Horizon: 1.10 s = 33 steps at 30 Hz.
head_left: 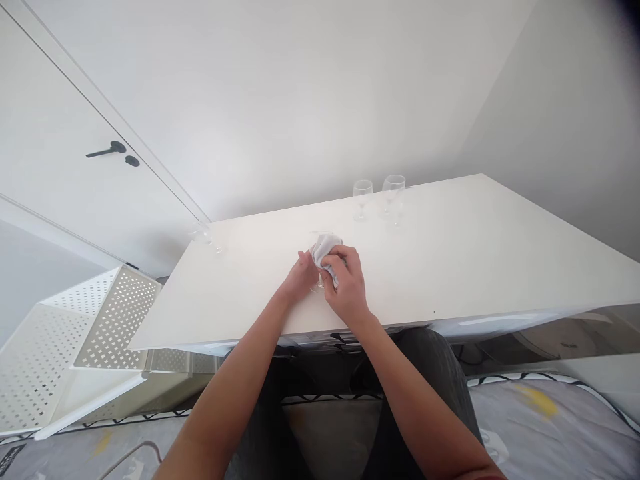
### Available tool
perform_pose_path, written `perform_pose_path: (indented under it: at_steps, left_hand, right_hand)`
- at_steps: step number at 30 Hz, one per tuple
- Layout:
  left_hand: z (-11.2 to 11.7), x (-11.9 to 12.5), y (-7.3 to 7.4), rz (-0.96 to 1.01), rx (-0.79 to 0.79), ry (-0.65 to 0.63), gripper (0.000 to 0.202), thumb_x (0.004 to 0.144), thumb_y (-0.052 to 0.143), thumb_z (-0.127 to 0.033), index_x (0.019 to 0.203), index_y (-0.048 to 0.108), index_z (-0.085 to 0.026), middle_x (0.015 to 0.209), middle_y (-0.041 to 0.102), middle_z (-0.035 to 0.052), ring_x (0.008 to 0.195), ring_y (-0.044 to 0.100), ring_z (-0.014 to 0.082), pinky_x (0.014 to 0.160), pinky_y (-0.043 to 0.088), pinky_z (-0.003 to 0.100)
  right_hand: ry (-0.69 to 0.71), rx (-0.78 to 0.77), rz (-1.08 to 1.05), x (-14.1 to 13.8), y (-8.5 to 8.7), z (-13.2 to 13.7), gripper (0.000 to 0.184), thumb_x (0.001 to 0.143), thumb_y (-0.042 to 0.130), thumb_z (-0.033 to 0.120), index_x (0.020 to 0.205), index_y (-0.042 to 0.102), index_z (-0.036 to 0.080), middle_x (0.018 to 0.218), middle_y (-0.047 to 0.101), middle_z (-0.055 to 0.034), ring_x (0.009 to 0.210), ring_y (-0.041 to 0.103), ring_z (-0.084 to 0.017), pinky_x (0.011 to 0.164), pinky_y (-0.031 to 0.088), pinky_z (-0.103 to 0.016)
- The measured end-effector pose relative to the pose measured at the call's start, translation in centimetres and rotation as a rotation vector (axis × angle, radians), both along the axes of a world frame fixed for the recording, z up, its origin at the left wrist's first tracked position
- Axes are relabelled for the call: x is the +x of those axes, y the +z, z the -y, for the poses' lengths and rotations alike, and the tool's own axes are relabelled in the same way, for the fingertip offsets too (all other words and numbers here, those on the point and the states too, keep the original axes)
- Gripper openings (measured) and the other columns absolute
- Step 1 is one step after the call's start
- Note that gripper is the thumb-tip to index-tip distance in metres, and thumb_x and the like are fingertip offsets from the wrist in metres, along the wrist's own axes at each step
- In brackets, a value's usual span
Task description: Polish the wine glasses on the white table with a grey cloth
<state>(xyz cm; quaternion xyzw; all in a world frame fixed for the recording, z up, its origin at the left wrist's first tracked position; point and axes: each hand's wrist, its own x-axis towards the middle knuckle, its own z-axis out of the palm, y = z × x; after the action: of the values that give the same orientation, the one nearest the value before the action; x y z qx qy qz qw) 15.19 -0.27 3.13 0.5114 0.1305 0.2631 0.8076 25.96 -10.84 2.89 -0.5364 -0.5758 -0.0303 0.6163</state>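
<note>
A clear stemmed glass (321, 289) stands near the middle of the white table, mostly hidden by my hands and a cloth. My left hand (301, 275) is around the glass's left side, its fingers partly hidden behind it. My right hand (346, 279) pinches a white cloth (326, 249) and presses it against the glass's bowl. The rim of the glass shows just above the cloth, and its foot shows below, between my hands.
Two stemmed glasses (363, 193) (394, 190) stand at the table's back edge. Another glass (204, 235) lies tilted or on its side at the left corner. The white table (475, 253) meets the wall behind. A perforated white rack (115, 320) stands at the left, below the table.
</note>
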Motion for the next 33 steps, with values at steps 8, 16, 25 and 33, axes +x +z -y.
perform_pose_path:
  at_steps: [8,16,25,33]
  left_hand:
    - [-0.7,-0.4,-0.3,0.039,0.038,0.242,0.081,0.087,0.058,-0.086,0.142,0.070,-0.027,0.136,0.065,0.0097,0.122,0.061,0.0208,0.095,0.057,0.026]
    - [-1.0,-0.6,-0.3,0.071,0.150,0.143,0.085,0.073,0.087,-0.072,0.141,0.068,-0.025,0.101,0.066,0.0058,0.072,0.058,0.0121,0.062,0.049,0.023]
    - [-0.8,-0.8,-0.2,0.012,0.152,0.099,0.091,0.063,0.098,-0.058,0.140,0.069,-0.020,0.105,0.069,0.0079,0.085,0.067,0.0175,0.074,0.055,0.026]
    - [-0.1,0.1,0.9,0.061,0.274,0.155,0.063,0.070,0.093,-0.059,0.115,0.074,-0.019,0.121,0.066,0.0121,0.109,0.065,0.0239,0.089,0.055,0.032]
  right_hand:
    - [0.341,-0.376,-0.357,-0.8,1.1,0.3,0.010,0.101,0.057,0.033,0.095,0.058,0.024,0.098,0.063,-0.0030,0.080,0.055,-0.018,0.074,0.049,-0.033]
    - [0.763,-0.537,-0.789,2.3,1.5,0.9,0.026,0.095,0.074,0.046,0.093,0.062,0.022,0.095,0.071,-0.0025,0.088,0.063,-0.019,0.082,0.052,-0.034]
    - [0.700,-0.557,-0.768,1.9,1.3,0.8,0.044,0.088,0.078,0.034,0.128,0.061,0.024,0.111,0.079,-0.0073,0.105,0.074,-0.025,0.090,0.060,-0.040]
    - [0.030,-0.455,-0.245,1.3,-0.1,-0.2,0.024,0.083,0.062,0.017,0.107,0.059,0.023,0.090,0.071,-0.0047,0.082,0.064,-0.025,0.087,0.051,-0.047]
